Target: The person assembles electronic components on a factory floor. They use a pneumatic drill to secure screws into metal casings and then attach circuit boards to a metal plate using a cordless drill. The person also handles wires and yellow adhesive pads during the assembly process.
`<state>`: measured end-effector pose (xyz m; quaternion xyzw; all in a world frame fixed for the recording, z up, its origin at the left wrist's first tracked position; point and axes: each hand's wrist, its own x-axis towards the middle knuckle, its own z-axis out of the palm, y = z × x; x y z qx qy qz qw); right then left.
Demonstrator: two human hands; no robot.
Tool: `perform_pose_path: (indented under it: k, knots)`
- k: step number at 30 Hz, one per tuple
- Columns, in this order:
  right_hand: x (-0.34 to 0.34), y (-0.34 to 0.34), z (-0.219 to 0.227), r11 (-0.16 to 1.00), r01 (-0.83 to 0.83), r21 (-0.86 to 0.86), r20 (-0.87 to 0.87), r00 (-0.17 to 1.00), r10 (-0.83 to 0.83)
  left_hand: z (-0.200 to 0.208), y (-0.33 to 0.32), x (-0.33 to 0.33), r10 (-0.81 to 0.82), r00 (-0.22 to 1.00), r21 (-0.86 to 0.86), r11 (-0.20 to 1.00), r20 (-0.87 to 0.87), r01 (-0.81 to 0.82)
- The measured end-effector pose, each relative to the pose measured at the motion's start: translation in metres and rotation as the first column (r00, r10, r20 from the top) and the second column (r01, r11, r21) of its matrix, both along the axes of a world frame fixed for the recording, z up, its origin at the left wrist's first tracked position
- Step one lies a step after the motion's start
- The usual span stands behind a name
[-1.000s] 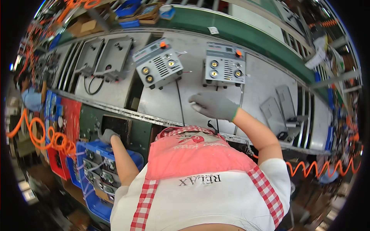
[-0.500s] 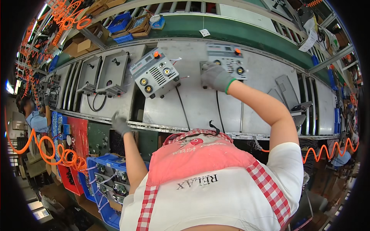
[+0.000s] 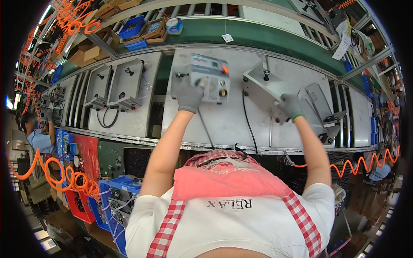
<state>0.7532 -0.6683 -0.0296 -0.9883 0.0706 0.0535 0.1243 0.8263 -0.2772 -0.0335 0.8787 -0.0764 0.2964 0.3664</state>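
Note:
My left hand, in a grey glove, grips the near left side of a grey metal-cased unit. Its front panel carries an orange knob and round sockets, and motion blurs it. To its right lies an open sheet-metal chassis with a black cable fitting, set at a slant. My gloved right hand closes on this chassis's near right end; part of the fingers is blurred. Black cables trail from both pieces toward my apron.
Two more open chassis sit on the left of the metal-topped line, and flat metal parts lie on the right. Blue bins with circuit boards stand by my left side. Orange air hoses coil nearby. Another person works far left.
My left hand has come up from the near edge onto a unit, which now sits farther right. My right hand has moved right and nearer; there the chassis interior shows instead of a knobbed panel.

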Motion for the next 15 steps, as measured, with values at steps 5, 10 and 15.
perform_pose_path:
  k: [5, 10, 15]
  knots:
    - [0.005, 0.058, -0.081, 0.989, 0.151, 0.007, -0.009, 0.989, -0.150, -0.002, -0.019, -0.015, -0.271, 0.705, 0.412, 0.654, -0.655, 0.634]
    - [0.020, 0.078, -0.049, 0.983, -0.075, 0.165, 0.245, 0.969, 0.033, -0.063, 0.030, 0.018, -0.389, 0.724, 0.642, 0.341, -0.569, 0.687]
    - [-0.092, 0.006, -0.068, 0.873, 0.305, 0.380, -0.007, 0.945, -0.327, -0.054, 0.101, -0.002, -0.050, 0.993, 0.353, 0.932, -0.103, 0.084]
